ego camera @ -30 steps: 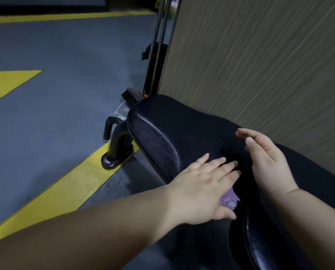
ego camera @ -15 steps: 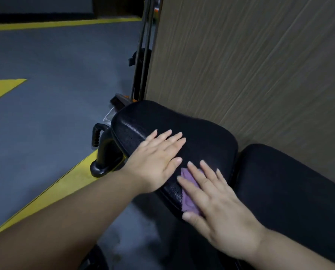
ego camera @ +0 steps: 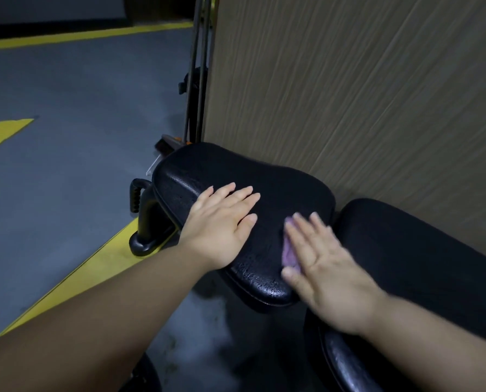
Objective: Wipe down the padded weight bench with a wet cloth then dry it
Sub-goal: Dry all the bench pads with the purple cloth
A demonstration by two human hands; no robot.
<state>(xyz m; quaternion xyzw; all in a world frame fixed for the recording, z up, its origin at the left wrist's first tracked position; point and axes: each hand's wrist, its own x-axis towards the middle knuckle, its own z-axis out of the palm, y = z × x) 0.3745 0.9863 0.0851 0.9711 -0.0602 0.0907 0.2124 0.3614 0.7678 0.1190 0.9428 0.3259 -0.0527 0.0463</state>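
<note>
The black padded seat pad [ego camera: 278, 176] of the weight bench lies in the middle of the view, with the longer back pad [ego camera: 422, 250] beside it on the right. My left hand [ego camera: 222, 224] rests flat on the seat pad's near left part, fingers apart, holding nothing. My right hand [ego camera: 326, 267] presses flat on a small purple cloth [ego camera: 288, 250] on the seat pad's near right part. Most of the cloth is hidden under the palm. The right hand is blurred by motion.
A brown wood-grain panel [ego camera: 349, 94] stands right behind the bench. The bench's black foot and ribbed handle [ego camera: 142, 222] sit on a yellow floor stripe [ego camera: 74, 278]. Grey floor [ego camera: 80, 123] spreads to the left. Dark metal rods [ego camera: 199, 66] rise at the panel's edge.
The cloth has passed from under my left hand to under my right. My left hand moved up onto the seat pad, and the right hand keeps sliding the cloth across it.
</note>
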